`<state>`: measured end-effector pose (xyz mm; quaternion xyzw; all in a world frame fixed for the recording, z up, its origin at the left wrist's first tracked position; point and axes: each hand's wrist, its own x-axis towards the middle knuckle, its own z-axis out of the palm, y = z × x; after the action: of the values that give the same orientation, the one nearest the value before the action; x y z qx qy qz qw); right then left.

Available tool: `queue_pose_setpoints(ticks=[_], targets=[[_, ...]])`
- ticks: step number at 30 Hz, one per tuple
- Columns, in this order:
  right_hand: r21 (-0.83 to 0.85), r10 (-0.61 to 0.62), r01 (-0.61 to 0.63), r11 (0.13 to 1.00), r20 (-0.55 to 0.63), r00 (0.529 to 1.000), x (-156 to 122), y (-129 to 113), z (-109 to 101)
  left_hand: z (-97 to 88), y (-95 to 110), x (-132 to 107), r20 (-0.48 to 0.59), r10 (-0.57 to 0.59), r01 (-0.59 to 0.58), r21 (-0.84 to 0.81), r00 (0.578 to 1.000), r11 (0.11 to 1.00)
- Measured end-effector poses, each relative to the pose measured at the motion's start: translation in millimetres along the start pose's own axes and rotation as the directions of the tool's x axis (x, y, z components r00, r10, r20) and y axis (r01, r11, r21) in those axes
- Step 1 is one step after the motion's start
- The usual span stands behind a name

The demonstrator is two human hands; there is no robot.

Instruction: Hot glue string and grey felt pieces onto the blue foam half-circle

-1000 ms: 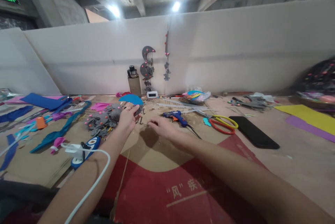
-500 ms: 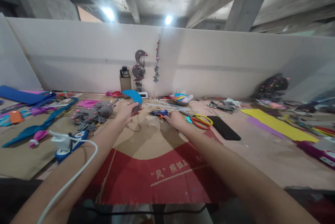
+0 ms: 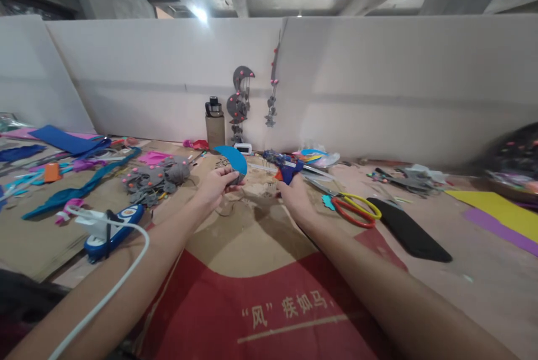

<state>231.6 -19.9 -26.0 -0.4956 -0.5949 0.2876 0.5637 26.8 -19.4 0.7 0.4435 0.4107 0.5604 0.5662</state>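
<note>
My left hand (image 3: 217,185) pinches a blue crescent-shaped piece (image 3: 233,160) by its lower end, with something grey under the fingers. In my right hand (image 3: 292,194) is a dark blue glue gun (image 3: 290,169) with an orange trigger, held above the work surface, its nozzle toward the left and away from me. The crescent and the glue gun are apart. Beneath both hands lies a brown and red cardboard sheet (image 3: 269,250) with printed characters. Scissors (image 3: 357,207) with yellow and orange handles rest just right of my right hand.
A black phone (image 3: 409,229) lies right of the scissors. Left are grey pom-pom ornaments (image 3: 155,179), a blue power strip (image 3: 120,228) and a white cable (image 3: 126,287) crossing my left forearm. A bottle (image 3: 216,127) stands at the back by the white partition (image 3: 370,74).
My right hand has lifted the glue gun off the surface. The crescent, still in my left hand, has tilted to show more of its blue face. The view has swung slightly left.
</note>
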Motion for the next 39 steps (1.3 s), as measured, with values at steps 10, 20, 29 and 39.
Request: queue_pose_setpoints(ticks=[10,20,29,39], targets=[[0.081,-0.090,0.071,0.994,0.259,0.962,-29,-38,23,-10.6,-8,7,-0.116,0.015,-0.014,0.004,0.993,1.000],[-0.195,-0.168,0.205,0.959,0.193,0.967,-32,-25,21,-9.7,-6,4,-0.078,0.004,-0.007,-0.032,0.997,0.999],[-0.283,-0.174,0.244,0.928,0.250,0.953,-35,-33,19,-1.3,-4,-2,-0.111,0.060,-0.062,-0.023,0.992,0.998],[-0.329,-0.171,0.260,0.908,0.275,0.946,-39,-37,21,2.8,-7,-3,-0.205,0.088,-0.088,0.009,0.975,0.996]])
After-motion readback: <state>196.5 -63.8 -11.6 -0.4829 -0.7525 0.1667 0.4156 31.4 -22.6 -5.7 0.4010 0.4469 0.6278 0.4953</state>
